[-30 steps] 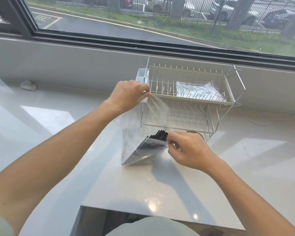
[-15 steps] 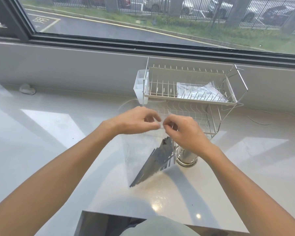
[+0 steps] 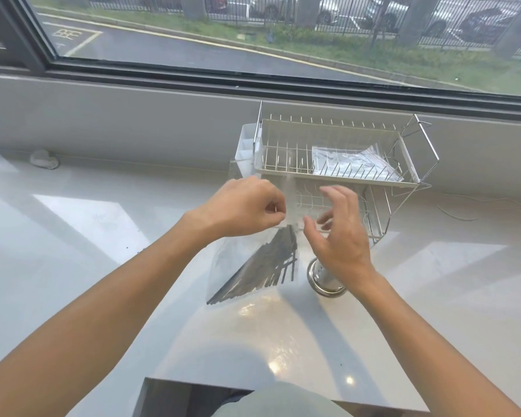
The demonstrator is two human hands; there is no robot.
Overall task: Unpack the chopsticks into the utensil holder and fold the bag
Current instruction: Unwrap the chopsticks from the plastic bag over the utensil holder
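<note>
The right hand [image 3: 340, 236] has let go of the bag [image 3: 247, 260], fingers spread; the left hand [image 3: 247, 209] pinches its top, chopsticks [image 3: 262, 266] hanging below (holder [image 3: 324, 278] beneath the right), so unpacking can begin.

the left hand [image 3: 244, 207] pinches the top of a clear bag [image 3: 238, 266] of dark chopsticks [image 3: 262, 266] hanging below it, while the right hand [image 3: 340, 233], fingers spread, hovers above a steel utensil holder [image 3: 324, 279].
</note>
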